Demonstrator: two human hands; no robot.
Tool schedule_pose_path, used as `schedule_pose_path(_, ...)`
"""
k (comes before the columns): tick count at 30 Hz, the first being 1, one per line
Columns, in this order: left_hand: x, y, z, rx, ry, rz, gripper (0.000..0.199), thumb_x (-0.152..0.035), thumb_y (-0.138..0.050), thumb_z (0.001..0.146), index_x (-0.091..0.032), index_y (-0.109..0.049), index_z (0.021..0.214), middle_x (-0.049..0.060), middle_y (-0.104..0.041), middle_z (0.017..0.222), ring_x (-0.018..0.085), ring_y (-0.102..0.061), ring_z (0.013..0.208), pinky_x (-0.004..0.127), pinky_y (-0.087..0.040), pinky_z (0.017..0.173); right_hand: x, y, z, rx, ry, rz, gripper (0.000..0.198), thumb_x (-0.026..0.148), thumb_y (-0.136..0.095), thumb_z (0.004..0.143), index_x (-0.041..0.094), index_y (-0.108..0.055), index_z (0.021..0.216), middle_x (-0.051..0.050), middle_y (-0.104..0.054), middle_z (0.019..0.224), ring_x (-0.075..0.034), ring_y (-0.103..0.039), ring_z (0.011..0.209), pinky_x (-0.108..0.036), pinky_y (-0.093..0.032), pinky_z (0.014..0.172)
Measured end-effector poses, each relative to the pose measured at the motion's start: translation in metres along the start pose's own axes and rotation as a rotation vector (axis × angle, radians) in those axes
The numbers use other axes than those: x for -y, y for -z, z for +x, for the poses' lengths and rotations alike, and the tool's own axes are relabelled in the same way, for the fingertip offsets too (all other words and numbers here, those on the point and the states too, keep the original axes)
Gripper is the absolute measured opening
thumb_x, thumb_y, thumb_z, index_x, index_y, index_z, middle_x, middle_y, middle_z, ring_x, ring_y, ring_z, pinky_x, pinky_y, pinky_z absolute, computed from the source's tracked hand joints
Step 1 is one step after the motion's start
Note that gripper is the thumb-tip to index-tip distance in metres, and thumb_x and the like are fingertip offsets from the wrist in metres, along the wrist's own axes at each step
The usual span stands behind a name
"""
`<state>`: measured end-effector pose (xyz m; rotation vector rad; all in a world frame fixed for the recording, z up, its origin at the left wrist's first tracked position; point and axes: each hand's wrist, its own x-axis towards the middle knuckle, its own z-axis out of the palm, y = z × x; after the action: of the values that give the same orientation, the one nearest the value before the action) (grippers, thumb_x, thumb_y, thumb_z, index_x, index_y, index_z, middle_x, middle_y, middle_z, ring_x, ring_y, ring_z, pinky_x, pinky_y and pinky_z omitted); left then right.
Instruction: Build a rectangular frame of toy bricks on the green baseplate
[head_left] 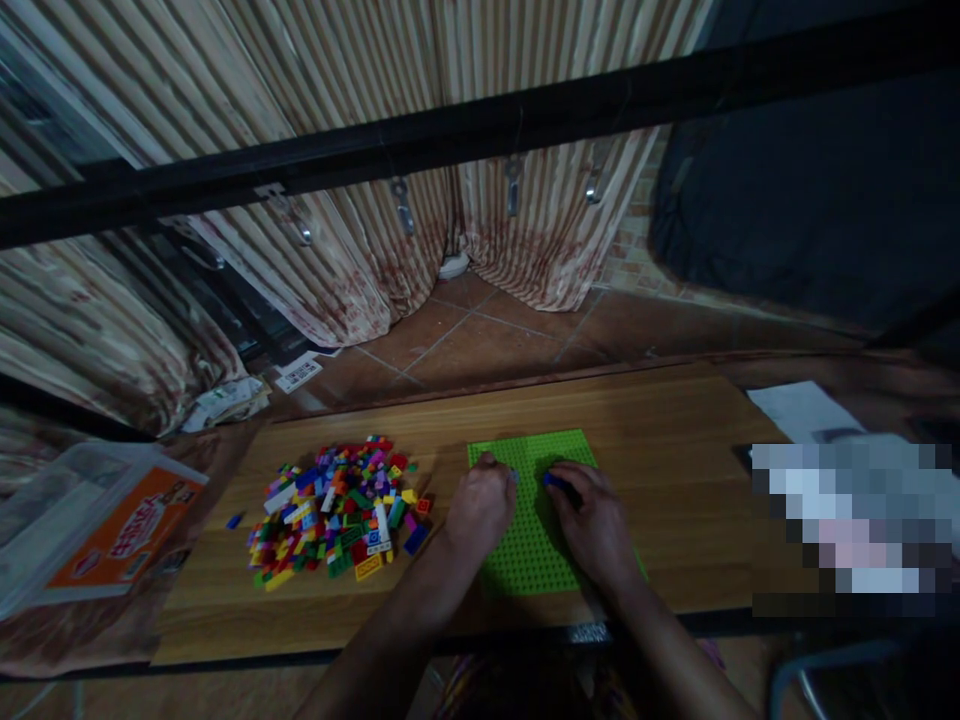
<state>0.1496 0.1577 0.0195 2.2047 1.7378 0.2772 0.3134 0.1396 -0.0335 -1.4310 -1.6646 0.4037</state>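
Note:
A green studded baseplate (pixel 529 560) lies on the wooden table in front of me. My left hand (pixel 482 503) is closed over the plate's left side, fingers curled down. A small pale spot shows beside its fingertips, too dim to name, and whatever those fingers hold is hidden. Over the right half of the plate, my right hand (pixel 595 515) pinches a dark blue toy brick (pixel 553 480) between thumb and fingers. Whether that brick touches the studs I cannot tell. To the left lies a heap of mixed coloured bricks (pixel 334 510).
One blue brick (pixel 234 521) sits apart on the wooden table (pixel 667 430). Left of the table is a clear plastic box with an orange label (pixel 124 530). A dark bar (pixel 450 140) with hooks crosses in front of striped curtains (pixel 337 70). White paper (pixel 806 408) lies at right.

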Motion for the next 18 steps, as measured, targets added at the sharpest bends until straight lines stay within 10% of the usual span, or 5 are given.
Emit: schedule_pose_path(18, 0.015, 0.004, 0.014, 0.039, 0.074, -0.308, 0.014, -0.019, -0.061, 0.083, -0.017, -0.073, 0.075, 0.003, -0.072, 0.080, 0.013, -0.063, 0.077, 0.024, -0.047, 0.077, -0.001, 0.000, -0.001, 0.014, 0.004, 0.014, 0.022, 0.033, -0.056, 0.088, 0.020, -0.070, 0.098, -0.010, -0.067, 0.103, -0.024, -0.058, 0.100, -0.042, -0.047, 0.091)
